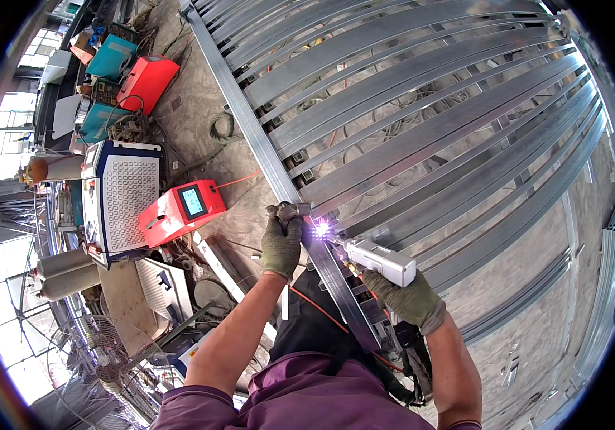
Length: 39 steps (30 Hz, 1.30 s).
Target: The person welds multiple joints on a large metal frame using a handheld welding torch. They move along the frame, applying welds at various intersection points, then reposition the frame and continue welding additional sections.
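In a green work glove, my left hand (281, 247) is closed around a short, dark metal piece (290, 211) that looks like a hammer head. It bears against the long steel edge rail (264, 154). My right hand (411, 297), gloved too, grips a handheld welding gun (379, 259) with a white boxy body. The gun's tip points left at a bright violet-white welding spark (322, 228), where a flat steel slat (400, 161) meets the rail. Glare hides the joint itself. The fingers on the gun's grip are partly covered by its body.
A red machine with a screen (182, 211) stands left, beside a white-and-blue cabinet (130, 201). Farther back are another red unit (148, 82) and teal machines (110, 54). An orange hose (318, 309) passes under the rail. A fan (107, 358) stands lower left; loose steel strips (519, 301) lie right.
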Each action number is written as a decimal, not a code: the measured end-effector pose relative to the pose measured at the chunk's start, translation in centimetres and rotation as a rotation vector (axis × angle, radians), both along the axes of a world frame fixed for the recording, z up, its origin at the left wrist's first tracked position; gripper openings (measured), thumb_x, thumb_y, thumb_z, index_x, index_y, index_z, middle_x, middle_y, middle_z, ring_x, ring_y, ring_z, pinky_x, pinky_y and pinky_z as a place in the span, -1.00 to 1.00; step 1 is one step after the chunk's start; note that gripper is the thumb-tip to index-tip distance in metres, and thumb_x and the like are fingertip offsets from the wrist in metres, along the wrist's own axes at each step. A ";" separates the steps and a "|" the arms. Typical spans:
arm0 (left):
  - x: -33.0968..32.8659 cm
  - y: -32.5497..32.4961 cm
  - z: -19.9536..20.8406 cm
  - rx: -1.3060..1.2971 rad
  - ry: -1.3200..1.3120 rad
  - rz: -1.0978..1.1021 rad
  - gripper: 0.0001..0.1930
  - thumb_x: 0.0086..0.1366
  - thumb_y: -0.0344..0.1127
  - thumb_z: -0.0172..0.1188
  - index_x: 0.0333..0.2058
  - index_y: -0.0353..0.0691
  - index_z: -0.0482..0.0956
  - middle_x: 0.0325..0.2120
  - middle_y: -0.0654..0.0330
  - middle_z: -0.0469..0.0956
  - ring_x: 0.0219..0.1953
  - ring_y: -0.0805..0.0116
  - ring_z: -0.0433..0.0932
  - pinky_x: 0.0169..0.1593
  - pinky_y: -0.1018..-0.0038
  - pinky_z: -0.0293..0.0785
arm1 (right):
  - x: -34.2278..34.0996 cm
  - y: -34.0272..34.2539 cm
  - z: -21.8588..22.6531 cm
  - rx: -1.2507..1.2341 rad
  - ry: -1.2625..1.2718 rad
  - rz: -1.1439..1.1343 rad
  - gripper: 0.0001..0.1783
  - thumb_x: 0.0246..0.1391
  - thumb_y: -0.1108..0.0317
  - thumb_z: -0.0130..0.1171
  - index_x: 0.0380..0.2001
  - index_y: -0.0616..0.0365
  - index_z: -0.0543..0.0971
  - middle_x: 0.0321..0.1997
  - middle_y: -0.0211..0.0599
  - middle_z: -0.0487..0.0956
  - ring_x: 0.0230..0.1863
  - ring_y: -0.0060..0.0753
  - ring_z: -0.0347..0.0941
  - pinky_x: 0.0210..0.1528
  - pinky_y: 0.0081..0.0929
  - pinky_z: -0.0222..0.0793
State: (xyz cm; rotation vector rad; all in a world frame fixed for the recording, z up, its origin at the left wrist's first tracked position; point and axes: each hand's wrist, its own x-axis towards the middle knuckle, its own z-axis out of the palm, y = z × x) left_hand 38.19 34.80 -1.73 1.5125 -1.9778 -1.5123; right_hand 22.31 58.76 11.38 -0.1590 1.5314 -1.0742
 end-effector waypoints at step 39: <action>-0.1 -0.1 -0.2 0.016 0.022 0.007 -0.61 0.44 -0.20 0.23 0.14 -0.24 0.51 -0.24 0.18 0.70 -0.20 0.44 0.66 -0.08 0.44 0.58 | 0.9 1.2 -0.4 0.063 0.003 -0.011 -0.54 0.20 0.11 0.46 0.10 0.04 0.66 -0.30 -0.52 0.70 -0.39 -0.70 0.56 -0.37 -0.57 0.49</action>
